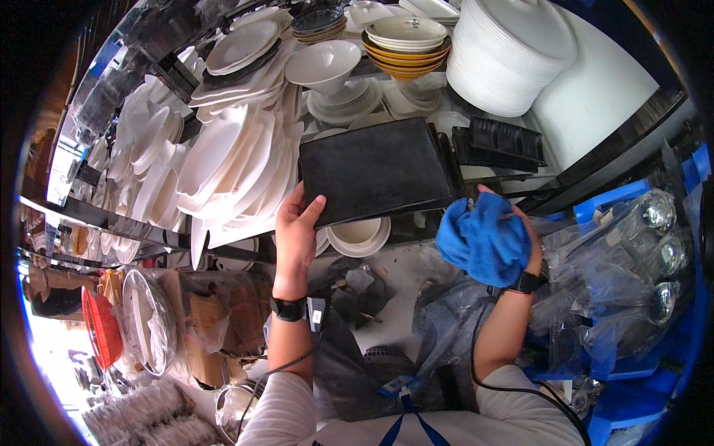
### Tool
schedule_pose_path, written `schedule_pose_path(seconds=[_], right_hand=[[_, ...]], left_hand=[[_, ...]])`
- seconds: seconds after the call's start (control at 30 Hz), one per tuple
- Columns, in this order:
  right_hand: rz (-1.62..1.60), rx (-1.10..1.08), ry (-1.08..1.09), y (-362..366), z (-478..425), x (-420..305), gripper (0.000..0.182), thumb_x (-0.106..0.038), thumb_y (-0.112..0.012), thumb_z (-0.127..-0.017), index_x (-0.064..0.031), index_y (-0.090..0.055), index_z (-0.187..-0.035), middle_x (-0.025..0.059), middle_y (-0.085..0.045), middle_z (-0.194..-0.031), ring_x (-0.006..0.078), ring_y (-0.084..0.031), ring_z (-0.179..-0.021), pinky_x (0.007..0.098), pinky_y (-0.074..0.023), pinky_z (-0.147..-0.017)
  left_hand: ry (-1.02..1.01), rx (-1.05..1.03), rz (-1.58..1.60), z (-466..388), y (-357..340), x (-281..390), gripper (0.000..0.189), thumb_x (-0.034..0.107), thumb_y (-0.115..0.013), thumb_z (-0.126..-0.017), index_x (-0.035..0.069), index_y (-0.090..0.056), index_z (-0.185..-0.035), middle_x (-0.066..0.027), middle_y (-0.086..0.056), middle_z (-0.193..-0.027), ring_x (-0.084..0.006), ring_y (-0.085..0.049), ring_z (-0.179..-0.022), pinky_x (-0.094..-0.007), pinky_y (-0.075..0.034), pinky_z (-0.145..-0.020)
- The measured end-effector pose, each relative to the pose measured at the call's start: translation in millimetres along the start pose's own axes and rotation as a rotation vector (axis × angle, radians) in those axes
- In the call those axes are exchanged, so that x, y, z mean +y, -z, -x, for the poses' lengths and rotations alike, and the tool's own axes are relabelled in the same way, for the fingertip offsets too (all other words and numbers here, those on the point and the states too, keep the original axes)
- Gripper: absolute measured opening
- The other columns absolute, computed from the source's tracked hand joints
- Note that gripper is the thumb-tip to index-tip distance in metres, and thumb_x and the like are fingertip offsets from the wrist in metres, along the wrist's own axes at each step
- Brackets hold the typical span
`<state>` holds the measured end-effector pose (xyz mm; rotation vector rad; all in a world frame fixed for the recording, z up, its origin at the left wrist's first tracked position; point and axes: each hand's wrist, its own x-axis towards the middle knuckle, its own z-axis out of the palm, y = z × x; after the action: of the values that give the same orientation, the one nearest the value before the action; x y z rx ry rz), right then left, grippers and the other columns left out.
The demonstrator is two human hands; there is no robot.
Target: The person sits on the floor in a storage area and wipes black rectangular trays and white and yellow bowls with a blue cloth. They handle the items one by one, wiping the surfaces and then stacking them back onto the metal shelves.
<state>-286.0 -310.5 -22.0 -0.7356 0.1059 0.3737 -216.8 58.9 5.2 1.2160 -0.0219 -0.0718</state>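
Note:
A flat black rectangular tray (379, 170) lies in front of me at the shelf's edge, with more black pieces visible under its right side. My left hand (297, 228) grips its lower left corner, thumb on top and fingers behind. A crumpled blue cloth (484, 240) is bunched in my right hand (527, 228), beside the tray's lower right corner. The cloth hides most of that hand's fingers, and I cannot tell whether they touch the tray. Just beyond the tray, ridged black dishes (505, 142) rest on the shelf.
White oval plates (223, 156) lean in a stack at left. A tall stack of round white plates (502, 61) stands back right. Bowls (407, 42) and a flared white bowl (323, 61) are behind. White bowls (360, 234) sit below the tray. Plastic-wrapped goods (608, 262) flank my right arm.

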Motion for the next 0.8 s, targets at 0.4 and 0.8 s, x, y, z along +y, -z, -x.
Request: schedule_pose_path(seconds=[0.4,0.8], right_hand=[[0.526,0.234,0.068,14.0,-23.3,18.5,0.071,-0.009,-0.067,-0.077,-0.0047,-0.038,-0.142,0.0055,-0.049,-0.136,0.016,-0.048,-0.121,0.0277,-0.0364,-0.102],[0.352,0.186,0.129,8.3,-33.3,27.2,0.069,-0.006,-0.064,-0.079,-0.0031,-0.037,-0.142,0.0062,-0.053,-0.13,0.0156,-0.052,-0.115,0.0272,-0.0396,-0.099]], left_hand=[[-0.108,0.16,-0.263,-3.0,-12.7,-1.2,0.053,-0.002,-0.061,-0.086,-0.008,-0.04,-0.135,-0.0093,-0.061,-0.11,-0.011,-0.056,-0.095,-0.0226,-0.045,-0.085],[-0.242,0.009,-0.891,-3.6,0.3,-2.0,0.054,0.005,-0.073,-0.077,-0.006,-0.052,-0.126,-0.0162,-0.063,-0.112,-0.0153,-0.06,-0.098,-0.028,-0.048,-0.086]])
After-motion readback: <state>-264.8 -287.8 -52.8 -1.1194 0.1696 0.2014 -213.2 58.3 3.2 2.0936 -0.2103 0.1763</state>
